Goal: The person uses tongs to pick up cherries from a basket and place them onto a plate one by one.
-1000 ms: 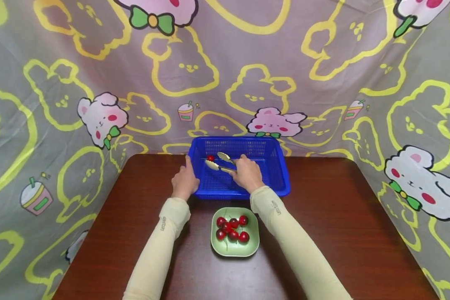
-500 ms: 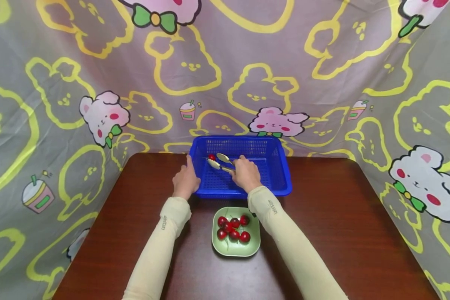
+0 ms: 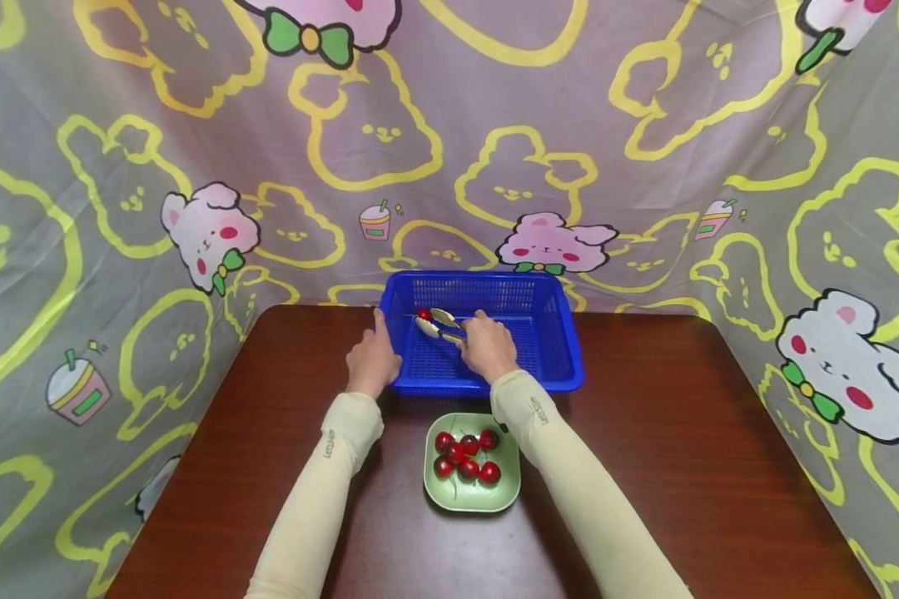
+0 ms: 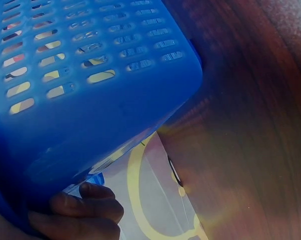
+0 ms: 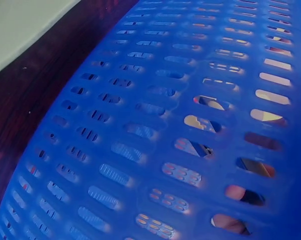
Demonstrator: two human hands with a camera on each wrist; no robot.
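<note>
A blue plastic basket [image 3: 487, 287] with slotted walls stands at the back of the table. On its left side my left hand [image 3: 373, 363] grips the rim; in the left wrist view curled fingers [image 4: 85, 212] show at the rim. My right hand [image 3: 489, 345] reaches inside the basket and holds tongs [image 3: 450, 336] with pale scalloped tips pointing left. A red cherry [image 3: 424, 314] lies right at the tips, which stand slightly apart. The right wrist view shows mostly the basket's slotted wall [image 5: 155, 107], which hides most of the hand.
A light green square dish [image 3: 470, 499] with several dark red cherries [image 3: 468, 468] stands in front of the basket, between the forearms. The brown wooden table [image 3: 644, 466] ends at a patterned cloth [image 3: 449, 100] behind and on both sides.
The two tips of the tongs have drawn closer together beside the cherry. My right forearm has shifted slightly left, while my left hand keeps its place on the rim.
</note>
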